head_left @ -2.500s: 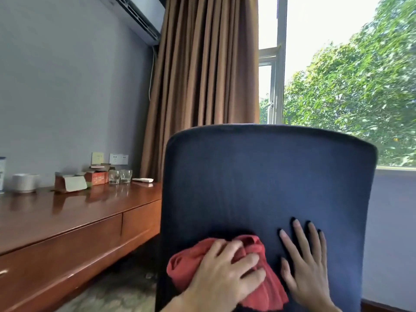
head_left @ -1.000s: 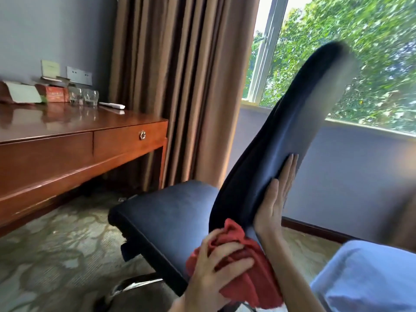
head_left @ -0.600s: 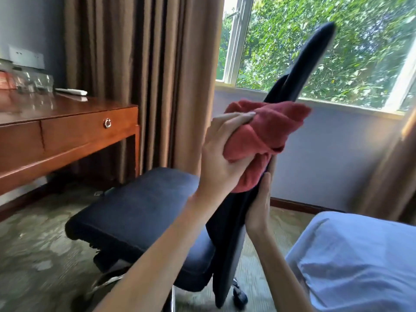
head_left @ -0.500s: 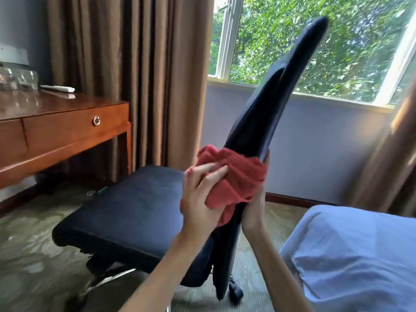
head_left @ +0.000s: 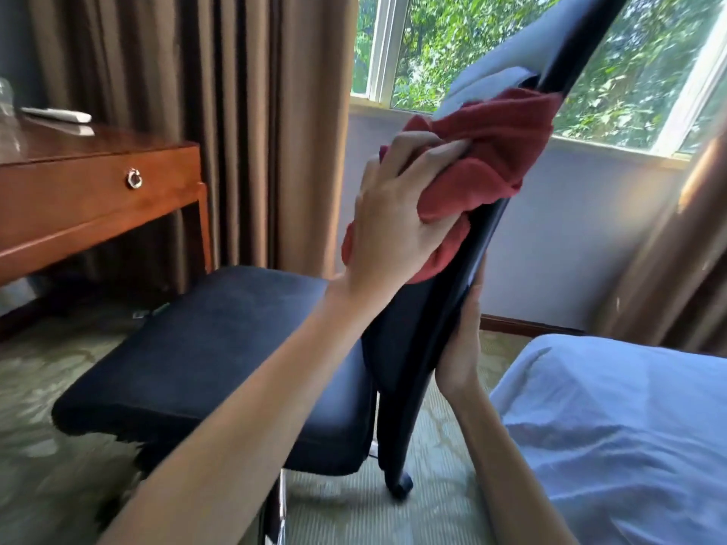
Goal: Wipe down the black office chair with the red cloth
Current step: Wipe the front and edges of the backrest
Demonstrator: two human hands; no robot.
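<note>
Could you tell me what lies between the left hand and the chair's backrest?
The head view shows the bunched red cloth between the left hand and the backrest.

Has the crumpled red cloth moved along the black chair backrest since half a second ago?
Yes. The crumpled red cloth, gripped by the left hand, has slid up the black chair backrest, away from the seat.

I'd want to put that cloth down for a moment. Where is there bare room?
The chair seat is bare from its front edge to the backrest. The desk is bare near its right corner, beside the white remote. The bed corner is free too.
</note>
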